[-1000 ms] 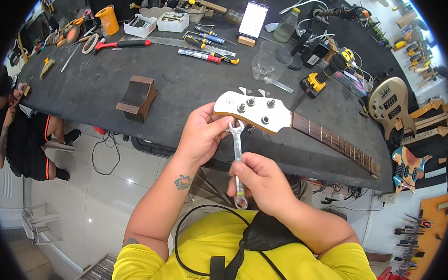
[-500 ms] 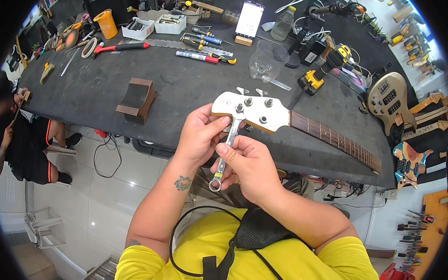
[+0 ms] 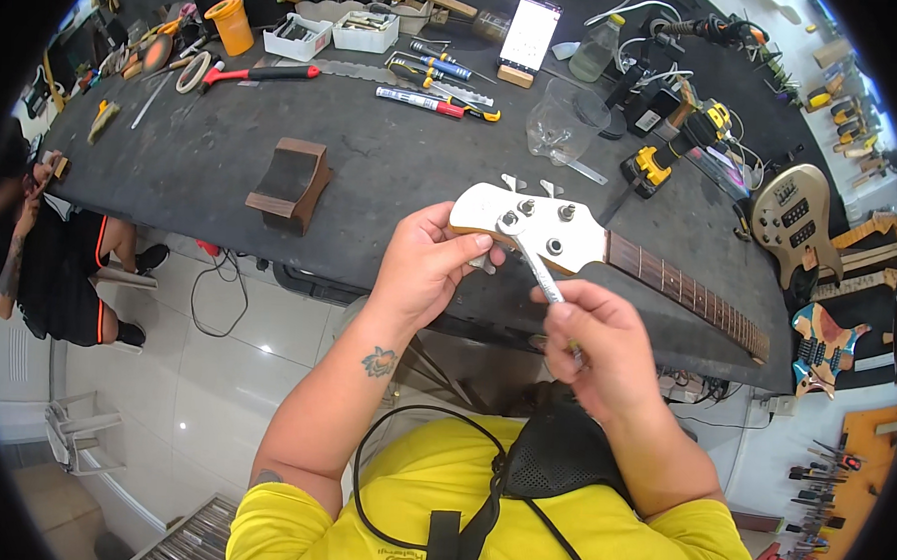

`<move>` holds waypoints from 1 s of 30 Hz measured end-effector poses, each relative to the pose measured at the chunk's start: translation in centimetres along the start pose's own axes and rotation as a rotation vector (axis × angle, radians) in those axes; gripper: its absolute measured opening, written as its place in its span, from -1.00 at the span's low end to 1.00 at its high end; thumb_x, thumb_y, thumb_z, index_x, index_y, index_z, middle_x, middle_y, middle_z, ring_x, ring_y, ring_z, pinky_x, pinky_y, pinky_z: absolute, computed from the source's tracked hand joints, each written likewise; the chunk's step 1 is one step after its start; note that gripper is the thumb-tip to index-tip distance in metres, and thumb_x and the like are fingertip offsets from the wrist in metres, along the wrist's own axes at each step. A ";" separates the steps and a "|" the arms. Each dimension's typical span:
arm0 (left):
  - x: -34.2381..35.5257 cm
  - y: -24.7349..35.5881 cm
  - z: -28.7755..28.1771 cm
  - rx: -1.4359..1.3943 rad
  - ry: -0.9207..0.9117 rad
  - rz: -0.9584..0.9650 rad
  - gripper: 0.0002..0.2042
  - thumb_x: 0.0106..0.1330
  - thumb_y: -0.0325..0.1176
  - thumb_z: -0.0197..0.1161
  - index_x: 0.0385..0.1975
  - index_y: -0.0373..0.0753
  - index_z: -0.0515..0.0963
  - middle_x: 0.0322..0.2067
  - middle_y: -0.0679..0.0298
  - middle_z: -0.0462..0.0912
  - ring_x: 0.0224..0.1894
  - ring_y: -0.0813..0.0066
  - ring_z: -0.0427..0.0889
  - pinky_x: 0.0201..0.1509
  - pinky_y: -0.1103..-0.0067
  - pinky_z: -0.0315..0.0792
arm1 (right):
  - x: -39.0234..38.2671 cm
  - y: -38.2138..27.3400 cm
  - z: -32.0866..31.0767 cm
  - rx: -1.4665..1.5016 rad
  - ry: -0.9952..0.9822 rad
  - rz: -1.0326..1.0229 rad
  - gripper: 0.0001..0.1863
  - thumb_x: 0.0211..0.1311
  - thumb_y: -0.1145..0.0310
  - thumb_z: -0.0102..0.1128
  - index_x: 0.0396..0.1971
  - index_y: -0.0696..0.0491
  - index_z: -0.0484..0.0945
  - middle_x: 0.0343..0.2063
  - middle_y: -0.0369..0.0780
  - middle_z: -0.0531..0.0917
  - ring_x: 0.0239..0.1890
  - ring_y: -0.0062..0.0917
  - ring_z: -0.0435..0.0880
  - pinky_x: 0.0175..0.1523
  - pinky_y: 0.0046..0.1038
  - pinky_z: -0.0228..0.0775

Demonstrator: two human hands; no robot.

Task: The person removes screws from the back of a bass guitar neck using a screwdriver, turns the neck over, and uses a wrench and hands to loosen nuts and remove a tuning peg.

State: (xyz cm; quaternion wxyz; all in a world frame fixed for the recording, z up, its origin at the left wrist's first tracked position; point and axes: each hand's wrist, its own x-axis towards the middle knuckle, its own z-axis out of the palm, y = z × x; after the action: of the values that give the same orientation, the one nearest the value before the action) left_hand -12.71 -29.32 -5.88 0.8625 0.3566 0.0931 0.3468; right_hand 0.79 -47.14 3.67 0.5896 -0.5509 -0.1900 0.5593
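A white bass headstock (image 3: 482,203) hangs over the bench's near edge, with its dark fretted neck (image 3: 683,289) running off to the right. Several tuner posts rise from its face. My left hand (image 3: 419,269) grips the headstock's near left edge, thumb along the rim and fingers partly hidden underneath. In my right hand (image 3: 604,349) is a silver combination wrench (image 3: 541,272), pinched by the lower shaft. Its upper end sits at the near left tuner post (image 3: 510,219); how it seats on the nut is too small to tell. My fingers cover much of its lower end.
On the dark workbench (image 3: 404,158) lie a curved wooden neck rest (image 3: 290,185), a marker (image 3: 418,102), screwdrivers (image 3: 440,67) and a yellow drill (image 3: 664,154). A lit phone (image 3: 529,35) stands behind. Another person (image 3: 54,253) works at the far left.
The wrench has swung counterclockwise about the tuner, its lower end moving right with my right hand. My left hand stays on the headstock. The whole view has shifted slightly.
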 end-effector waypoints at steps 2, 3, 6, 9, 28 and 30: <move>0.0 0.2 -0.1 -0.006 -0.006 -0.002 -0.72 0.40 -0.59 0.30 0.08 -0.40 0.61 -0.11 0.15 0.78 -0.19 0.46 0.75 -0.07 0.53 0.63 | 0.2 -1.3 -0.7 -0.032 0.035 0.000 -0.81 0.45 0.46 0.23 -0.05 0.22 0.64 -0.54 -0.38 0.47 -0.65 -0.75 0.30 -0.56 -0.63 0.03; 0.0 0.4 -0.2 -0.010 -0.012 -0.008 -0.72 0.40 -0.59 0.30 0.08 -0.40 0.61 -0.11 0.15 0.78 -0.19 0.46 0.75 -0.07 0.53 0.63 | 0.6 -1.7 -1.1 -0.031 0.044 -0.002 -0.81 0.45 0.46 0.23 -0.05 0.22 0.64 -0.54 -0.38 0.47 -0.65 -0.75 0.30 -0.56 -0.63 0.03; -0.2 0.5 -0.4 0.026 0.007 0.001 -0.73 0.40 -0.59 0.30 0.08 -0.41 0.61 -0.10 0.14 0.78 -0.20 0.46 0.76 -0.07 0.52 0.64 | 1.2 -2.5 -2.0 -0.072 -0.085 0.037 -0.80 0.55 0.36 0.13 -0.06 0.19 0.58 -0.57 -0.38 0.46 -0.66 -0.75 0.29 -0.58 -0.64 -0.01; -0.2 0.3 -0.1 0.027 0.021 -0.009 -0.72 0.39 -0.59 0.30 0.08 -0.41 0.61 -0.09 0.13 0.78 -0.20 0.46 0.75 -0.06 0.51 0.64 | -0.2 -1.7 0.1 -0.240 -0.062 -0.094 -0.80 0.59 0.32 0.08 -0.04 0.14 0.51 -0.61 -0.37 0.45 -0.68 -0.75 0.29 -0.59 -0.63 -0.01; -0.1 0.4 0.1 0.041 0.038 -0.027 -0.69 0.41 -0.56 0.29 0.12 -0.45 0.57 -0.09 0.12 0.77 -0.12 0.42 0.79 -0.03 0.50 0.71 | 0.4 2.4 5.5 -0.067 -0.244 0.140 -0.80 0.72 0.20 -0.11 0.13 -0.07 0.25 -0.32 -0.01 0.73 -0.48 -0.34 0.76 -0.36 -0.45 0.55; -0.1 0.5 0.1 0.038 0.041 -0.037 -0.70 0.41 -0.56 0.29 0.11 -0.45 0.58 -0.09 0.12 0.77 -0.15 0.42 0.80 -0.07 0.52 0.72 | 1.1 2.7 5.9 -0.040 -0.242 0.124 -0.79 0.71 0.20 -0.09 0.14 -0.06 0.26 -0.34 -0.01 0.73 -0.50 -0.34 0.75 -0.37 -0.45 0.55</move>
State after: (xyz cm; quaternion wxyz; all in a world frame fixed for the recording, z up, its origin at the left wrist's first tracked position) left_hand -13.02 -29.22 -5.50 0.8598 0.3639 0.1241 0.3361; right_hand -5.06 -44.19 2.78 0.5155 -0.5019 -0.2365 0.6530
